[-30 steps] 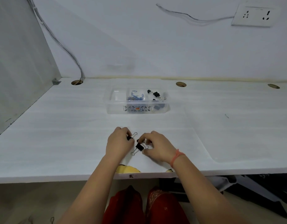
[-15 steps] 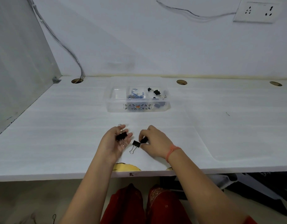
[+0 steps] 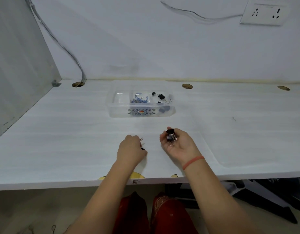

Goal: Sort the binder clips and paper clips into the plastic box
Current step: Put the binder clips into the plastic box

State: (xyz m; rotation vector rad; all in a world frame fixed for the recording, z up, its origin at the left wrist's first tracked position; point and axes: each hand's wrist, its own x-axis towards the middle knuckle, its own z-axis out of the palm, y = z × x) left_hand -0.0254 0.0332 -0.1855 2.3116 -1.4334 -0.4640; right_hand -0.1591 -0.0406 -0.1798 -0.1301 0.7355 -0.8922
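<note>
Near the desk (image 3: 61, 149) edge, the right hand (image 3: 178, 146) lies palm-up, fingers curled round binder clips (image 3: 170, 135); the left hand (image 3: 131, 150), knuckles up, grips another clip (image 3: 141, 139).

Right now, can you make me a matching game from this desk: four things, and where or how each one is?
1 right hand
2 blue paper clips
3 socket
4 grey cable

A on the wall, upper right
B holds black binder clips, palm up
C middle compartment of the plastic box
D drops into the left hole

Pairs: 1-B, 2-C, 3-A, 4-D
</note>
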